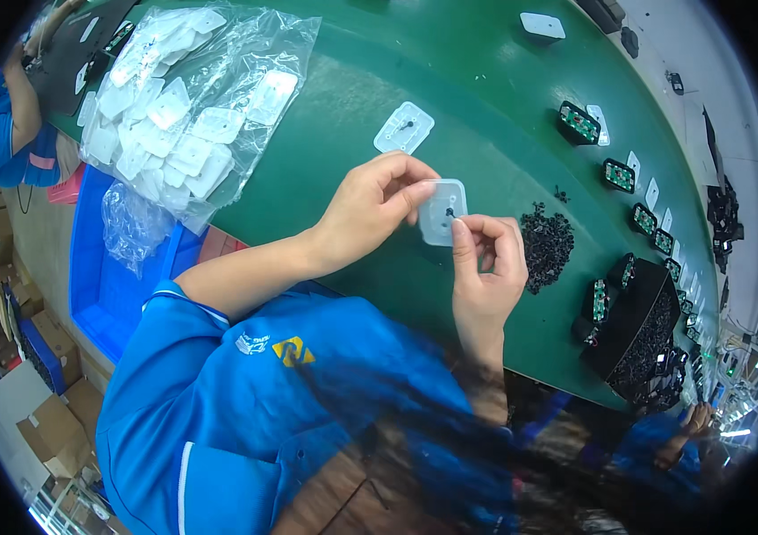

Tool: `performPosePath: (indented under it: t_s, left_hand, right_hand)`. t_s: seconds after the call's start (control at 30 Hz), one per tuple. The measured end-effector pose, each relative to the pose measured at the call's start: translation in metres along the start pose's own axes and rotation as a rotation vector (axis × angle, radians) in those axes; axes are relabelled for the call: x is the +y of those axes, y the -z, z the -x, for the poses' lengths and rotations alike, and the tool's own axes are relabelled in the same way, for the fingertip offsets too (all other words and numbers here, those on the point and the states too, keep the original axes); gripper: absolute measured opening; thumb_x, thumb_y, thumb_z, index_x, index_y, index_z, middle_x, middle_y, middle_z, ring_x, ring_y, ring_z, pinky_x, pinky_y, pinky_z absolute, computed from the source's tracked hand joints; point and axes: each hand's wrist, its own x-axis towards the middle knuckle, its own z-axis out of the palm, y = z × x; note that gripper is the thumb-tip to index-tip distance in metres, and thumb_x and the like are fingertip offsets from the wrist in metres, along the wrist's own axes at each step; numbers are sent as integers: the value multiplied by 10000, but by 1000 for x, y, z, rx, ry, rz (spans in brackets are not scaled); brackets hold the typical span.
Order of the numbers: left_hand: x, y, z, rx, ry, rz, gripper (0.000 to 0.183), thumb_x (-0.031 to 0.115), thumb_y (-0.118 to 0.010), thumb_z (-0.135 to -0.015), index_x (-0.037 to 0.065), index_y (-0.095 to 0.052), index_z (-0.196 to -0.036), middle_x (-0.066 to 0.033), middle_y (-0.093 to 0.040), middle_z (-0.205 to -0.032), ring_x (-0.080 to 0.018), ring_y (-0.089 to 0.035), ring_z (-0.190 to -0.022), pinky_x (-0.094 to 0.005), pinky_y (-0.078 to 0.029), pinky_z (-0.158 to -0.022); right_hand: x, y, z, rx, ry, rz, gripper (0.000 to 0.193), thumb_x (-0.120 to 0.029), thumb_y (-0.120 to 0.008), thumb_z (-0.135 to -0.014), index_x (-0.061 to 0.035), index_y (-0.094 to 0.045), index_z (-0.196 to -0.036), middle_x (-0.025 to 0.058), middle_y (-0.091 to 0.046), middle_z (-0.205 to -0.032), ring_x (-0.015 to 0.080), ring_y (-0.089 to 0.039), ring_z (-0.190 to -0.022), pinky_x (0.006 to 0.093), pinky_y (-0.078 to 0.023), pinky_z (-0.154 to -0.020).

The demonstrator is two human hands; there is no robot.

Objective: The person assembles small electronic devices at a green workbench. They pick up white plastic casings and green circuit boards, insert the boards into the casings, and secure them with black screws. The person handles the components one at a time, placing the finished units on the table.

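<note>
Both busy: left hand [377,198] pinches cover [437,232] by its upper left edge, above counter [343,102] | right hand [493,259], thumb at cover's black piece [450,212]; can't tell if gripping | best keep cover steady, push squarely | black pile [547,250] just right | clear bag [297,40]: many white covers [169,102] | blue bin [83,259]: crumpled plastic [134,227] | black box [613,346]: small dark parts [652,337]

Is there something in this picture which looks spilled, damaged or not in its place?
A few small black parts lie on the green table, slightly apart from the loose black pile, so they look like strays. I see no clear damage on the pale plate in the left hand.
</note>
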Motion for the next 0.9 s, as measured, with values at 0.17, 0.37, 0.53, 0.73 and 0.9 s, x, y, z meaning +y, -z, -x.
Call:
performPosePath:
  t_s: [0.17,0.37,0.53,0.73,0.9]
  left_hand:
    - [8,1,2,-70,257,331,192,87,-543,-920,-27,-528,-1074,-76,-620,-795,-133,-616,-679,-238,-512,-658]
    - [9,14,-11,-267,-203,-322,235,39,-577,-870,-1,-535,-1098,-69,-628,-787,-174,-618,-736,-287,-497,-655]
    - [31,8,-14,-265,-180,-181,360,46,-616,-847,0,-471,-1173,-98,-636,-854,-201,-624,-784,-320,-487,-743]
    - [7,-11,11,-438,257,411,242,53,-525,-908,-12,-478,-1136,-131,-625,-973,-189,-656,-831,-301,-534,-761]
    - [15,-8,9,-298,221,273,226,52,-468,-943,-32,-511,-1148,-106,-628,-920,-154,-653,-786,-270,-551,-696]
  right_hand:
    - [4,-1,5,32,-10,18,64,-28,-673,-807,-8,-615,-823,58,-542,-760,115,-493,-605,235,-402,-531]
    - [-2,18,-3,-20,181,156,101,-45,-687,-760,-31,-622,-837,101,-601,-956,240,-561,-840,333,-449,-734]
    - [-4,10,-2,-206,-75,-93,57,-28,-644,-815,-18,-593,-839,104,-585,-898,182,-572,-812,259,-450,-693]
    - [14,13,3,7,-381,-571,91,-65,-623,-872,2,-573,-909,94,-525,-1079,116,-536,-845,237,-449,-724]
    - [7,13,1,113,134,173,94,-115,-698,-795,-57,-633,-832,136,-509,-1164,241,-506,-986,322,-430,-785]
